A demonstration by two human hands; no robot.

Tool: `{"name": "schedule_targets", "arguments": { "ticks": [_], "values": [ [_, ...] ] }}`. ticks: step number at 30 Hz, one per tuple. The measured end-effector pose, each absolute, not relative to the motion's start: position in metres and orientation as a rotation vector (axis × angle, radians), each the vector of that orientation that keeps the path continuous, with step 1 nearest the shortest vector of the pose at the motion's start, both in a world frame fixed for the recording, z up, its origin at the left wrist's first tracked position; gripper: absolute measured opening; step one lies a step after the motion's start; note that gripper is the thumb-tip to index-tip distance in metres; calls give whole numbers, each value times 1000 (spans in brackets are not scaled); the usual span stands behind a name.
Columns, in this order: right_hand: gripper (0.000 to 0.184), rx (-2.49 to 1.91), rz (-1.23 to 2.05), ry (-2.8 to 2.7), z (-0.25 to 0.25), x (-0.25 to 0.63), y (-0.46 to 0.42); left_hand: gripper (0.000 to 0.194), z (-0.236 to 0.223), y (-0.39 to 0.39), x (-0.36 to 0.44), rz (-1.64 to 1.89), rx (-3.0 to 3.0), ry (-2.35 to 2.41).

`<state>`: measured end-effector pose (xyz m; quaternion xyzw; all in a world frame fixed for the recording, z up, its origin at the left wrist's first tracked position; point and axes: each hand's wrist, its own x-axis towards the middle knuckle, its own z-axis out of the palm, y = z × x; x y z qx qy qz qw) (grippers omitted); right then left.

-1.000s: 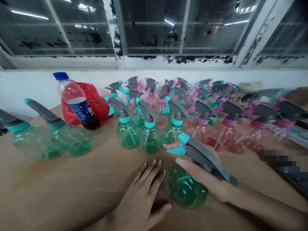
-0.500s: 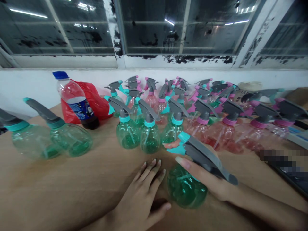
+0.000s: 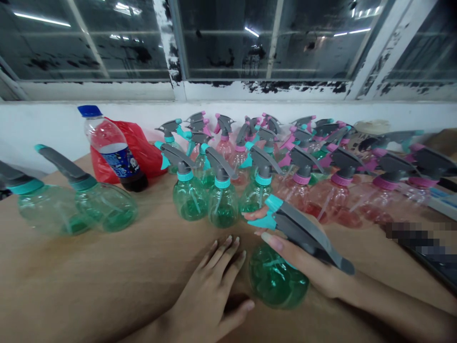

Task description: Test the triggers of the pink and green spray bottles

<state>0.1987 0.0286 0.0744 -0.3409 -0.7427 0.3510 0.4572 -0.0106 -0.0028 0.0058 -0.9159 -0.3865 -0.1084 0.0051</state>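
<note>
Green-tinted plastic is noted at far left, where two spray bottles, the outer bottle [image 3: 44, 207] and the inner bottle [image 3: 105, 207], are set side by side on the table [image 3: 107, 286]; a shallow pool of green liquid is held at the bottom of each, and both are topped by grey heads with turquoise collars. To their right, a blue-capped soda bottle [image 3: 116, 155] is seen in front of a red plastic bag [image 3: 144, 147]; dark liquid is contained in its base, below a blue label. Three green spray bottles [image 3: 223, 205] are lined up further along, green liquid being visible low in each, with dip tubes reaching down inside. In front of them, the left hand [image 3: 210, 286] is laid palm down on the table, fingers slightly spread, with nothing grasped. Behind, pink and turquoise sprayer heads [image 3: 223, 124] are crowded near the wall. Just beside the left hand, the round green bottle [image 3: 278, 281] is positioned in the near foreground; green liquid is contained in it, but its fill level cannot be read clearly. Its grey-and-turquoise sprayer head is closed around by the right hand [image 3: 317, 269], with fingers placed by the trigger. Further right, pink-collared bottles [image 3: 326, 200] are arranged in a row, reddish liquid being visible low in several. Behind these, a pale-lidded tub [image 3: 371, 131] is partly hidden; its contents cannot be seen.
</note>
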Motion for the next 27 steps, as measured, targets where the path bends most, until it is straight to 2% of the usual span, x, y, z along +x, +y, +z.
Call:
{"name": "schedule_targets", "arguments": {
  "ticks": [18,24,27],
  "values": [
    [22,-872,894,-1828,70,199,30,64,9,-3,-10,-260,-2845,-1193],
    [9,-871,784,-1850,76,198,28,65,8,-2,-10,-273,-2839,-1184],
    [14,-898,762,-1884,80,200,27,64,8,-2,-10,-279,-2838,-1190]
  ]
}}
